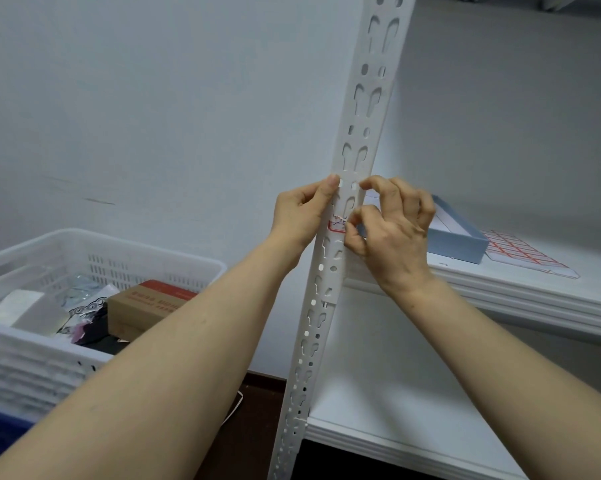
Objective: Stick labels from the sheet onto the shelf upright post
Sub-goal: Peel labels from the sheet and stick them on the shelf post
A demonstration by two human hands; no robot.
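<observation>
A white perforated shelf upright post (361, 133) runs from the top of the view down to the floor. A small red-bordered label (336, 226) lies on the post at hand height. My left hand (301, 216) grips the post's left edge, thumb tip on its front face. My right hand (391, 230) is on the post's right side, thumb and curled fingertips touching the label's right end. The label sheet (524, 252), with a grid of red-bordered labels, lies flat on the upper shelf to the right.
A shallow blue box (465, 244) sits on the upper white shelf (534, 299), beside the sheet. A lower shelf (396, 424) sticks out below. At left, a white slotted plastic crate (95, 251) holds a cardboard box (143, 306) and packets. A pale wall stands behind.
</observation>
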